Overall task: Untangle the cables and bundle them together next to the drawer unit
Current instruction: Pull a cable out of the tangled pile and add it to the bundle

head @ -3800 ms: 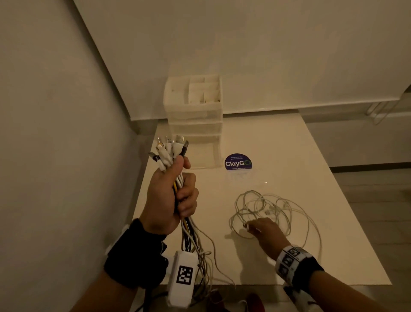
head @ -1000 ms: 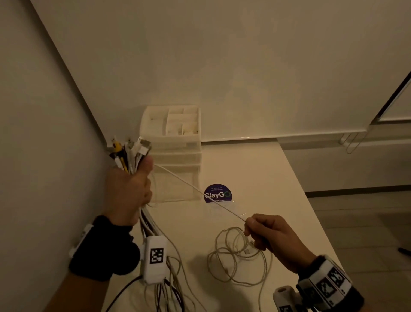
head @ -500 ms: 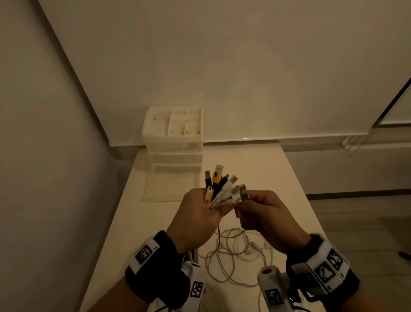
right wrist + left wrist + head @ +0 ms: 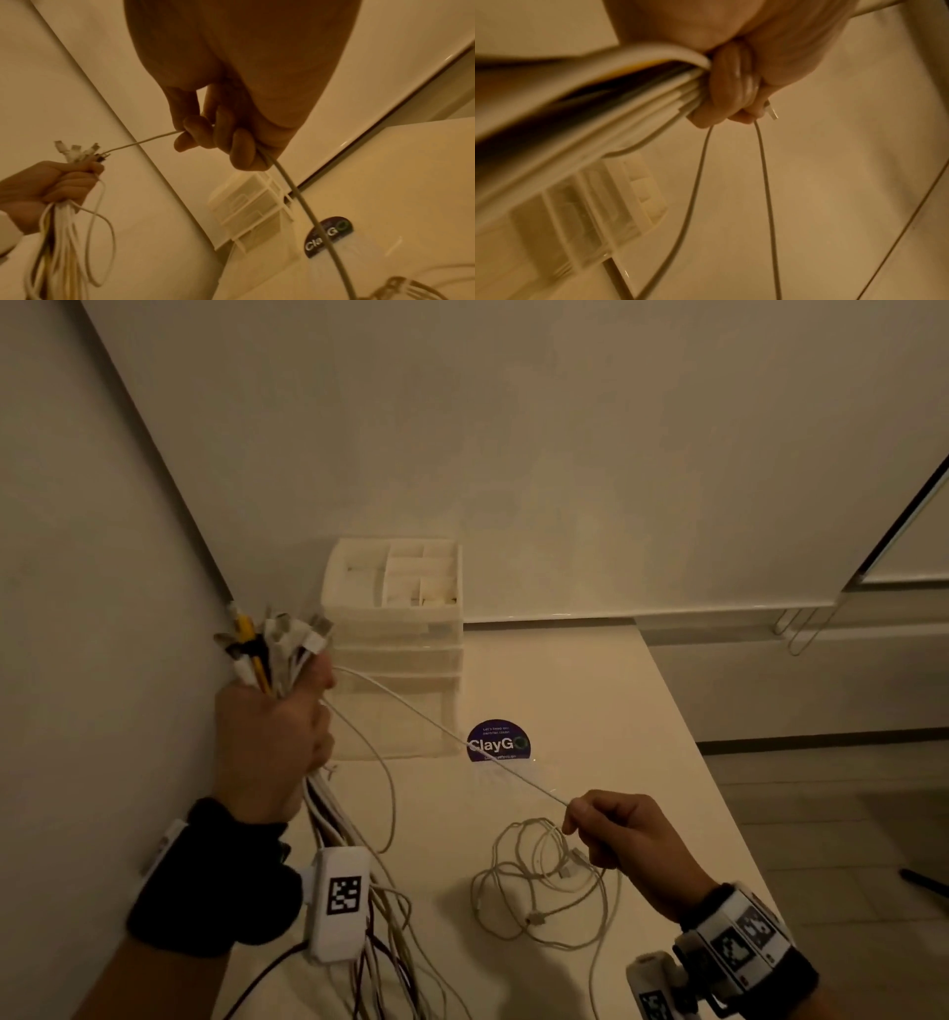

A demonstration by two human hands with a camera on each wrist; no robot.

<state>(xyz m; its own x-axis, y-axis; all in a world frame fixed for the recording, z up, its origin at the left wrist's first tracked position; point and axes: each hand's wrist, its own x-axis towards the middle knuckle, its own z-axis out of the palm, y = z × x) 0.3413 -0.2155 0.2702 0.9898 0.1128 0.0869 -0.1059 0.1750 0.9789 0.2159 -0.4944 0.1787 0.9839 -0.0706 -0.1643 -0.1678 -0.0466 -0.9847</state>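
Note:
My left hand [image 4: 272,731] is raised at the left, near the wall, gripping a bundle of cables [image 4: 272,644] with the plugs sticking up; the cords hang down past my wrist [image 4: 603,97]. From that fist a thin white cable [image 4: 447,737] runs taut down to my right hand [image 4: 611,834], which pinches it [image 4: 154,138] above the table. Below the right hand a tangle of white cable [image 4: 544,880] lies in loops. The white drawer unit [image 4: 395,629] stands at the back of the table, in the corner.
A round purple ClayGo sticker [image 4: 497,742] is stuck on the white table [image 4: 590,711] in front of the drawer unit. Walls close the left side and the back. The table's right edge drops to the floor [image 4: 847,839].
Half a second ago both hands met at the plugs in mid-view. Now the left hand with the bundle is back at the left, and the right hand has drawn one cable out taut to the right.

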